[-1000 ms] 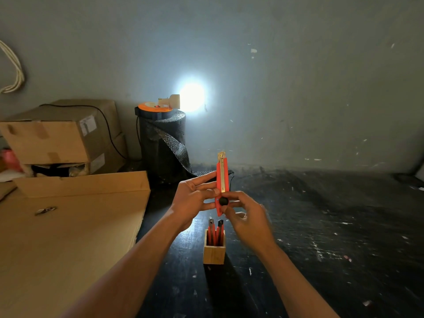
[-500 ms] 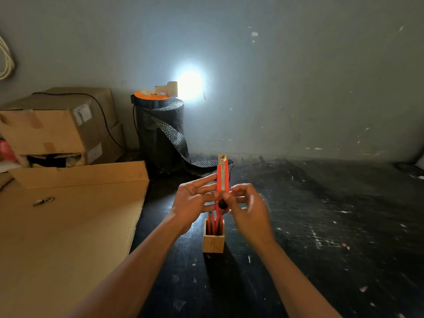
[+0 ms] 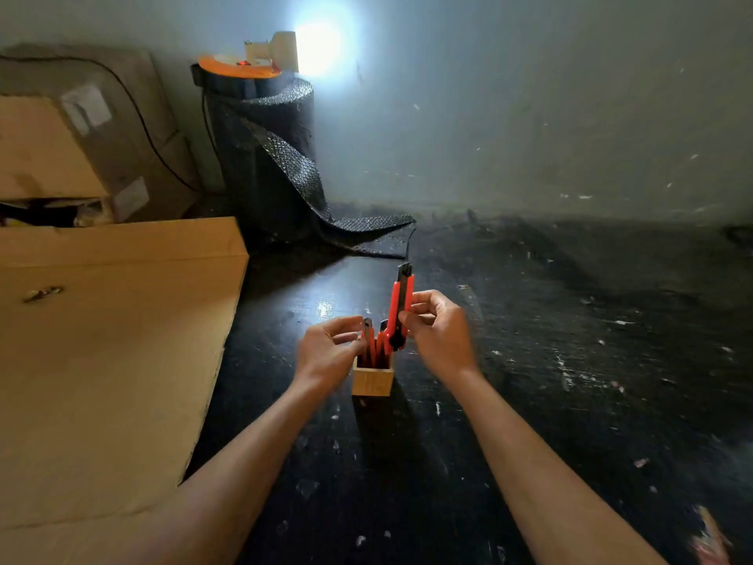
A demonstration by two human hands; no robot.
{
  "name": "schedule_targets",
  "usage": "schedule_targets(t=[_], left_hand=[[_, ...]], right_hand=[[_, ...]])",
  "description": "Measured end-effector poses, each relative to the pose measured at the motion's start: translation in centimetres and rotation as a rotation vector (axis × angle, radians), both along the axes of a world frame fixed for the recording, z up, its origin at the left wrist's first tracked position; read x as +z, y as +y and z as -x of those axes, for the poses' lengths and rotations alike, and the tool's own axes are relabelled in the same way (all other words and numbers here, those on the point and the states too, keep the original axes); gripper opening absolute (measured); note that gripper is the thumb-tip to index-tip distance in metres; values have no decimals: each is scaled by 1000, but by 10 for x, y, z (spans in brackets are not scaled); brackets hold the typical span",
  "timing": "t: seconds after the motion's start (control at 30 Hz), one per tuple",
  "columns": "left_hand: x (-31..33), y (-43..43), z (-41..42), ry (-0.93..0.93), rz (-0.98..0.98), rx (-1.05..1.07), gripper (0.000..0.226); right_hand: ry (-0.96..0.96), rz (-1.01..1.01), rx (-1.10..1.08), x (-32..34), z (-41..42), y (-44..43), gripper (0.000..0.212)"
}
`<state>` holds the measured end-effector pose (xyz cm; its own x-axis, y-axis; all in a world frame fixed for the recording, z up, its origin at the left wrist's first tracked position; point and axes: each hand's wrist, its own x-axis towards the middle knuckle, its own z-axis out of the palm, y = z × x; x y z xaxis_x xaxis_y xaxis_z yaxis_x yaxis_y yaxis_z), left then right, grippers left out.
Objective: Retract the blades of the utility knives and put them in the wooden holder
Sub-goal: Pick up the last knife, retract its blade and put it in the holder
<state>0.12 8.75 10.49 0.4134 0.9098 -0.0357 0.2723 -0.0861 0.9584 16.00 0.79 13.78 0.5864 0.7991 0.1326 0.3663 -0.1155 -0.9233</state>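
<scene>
Dark, paint-flecked tabletop [image 3: 529,360] against a grey wall, w/ flat cardboard [image 3: 102,360] at left and a roll of black bubble wrap [image 3: 265,157] at the back. Small wooden holder [image 3: 372,380] stands near centre, already holding two red utility knives [image 3: 373,344] upright. Right hand [image 3: 440,336] pinches a third red utility knife [image 3: 401,307] just above the holder's right side, tilted slightly, no blade showing at its tip; left hand [image 3: 326,352] is loosely curled w/ fingers apart, touching the holder's left edge.

It looks like a workshop or storeroom: a scratched black bench [image 3: 570,360], cardboard boxes [image 3: 81,136], a bubble wrap roll [image 3: 265,157], a bare wall [image 3: 529,95].
</scene>
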Motion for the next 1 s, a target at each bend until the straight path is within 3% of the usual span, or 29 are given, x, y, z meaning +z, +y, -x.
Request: schedule_targets(t=[0.17, 0.4, 1.0], left_hand=[[-46, 7, -10, 230, -31, -15, 69], [-91, 17, -23, 318, 5, 17, 81], [-103, 24, -27, 233, 2, 15, 58]], right_hand=[[-11, 97, -10, -44, -10, 26, 10], [-92, 275, 34, -102, -13, 48, 10], [-175, 463, 59, -110, -18, 54, 10]])
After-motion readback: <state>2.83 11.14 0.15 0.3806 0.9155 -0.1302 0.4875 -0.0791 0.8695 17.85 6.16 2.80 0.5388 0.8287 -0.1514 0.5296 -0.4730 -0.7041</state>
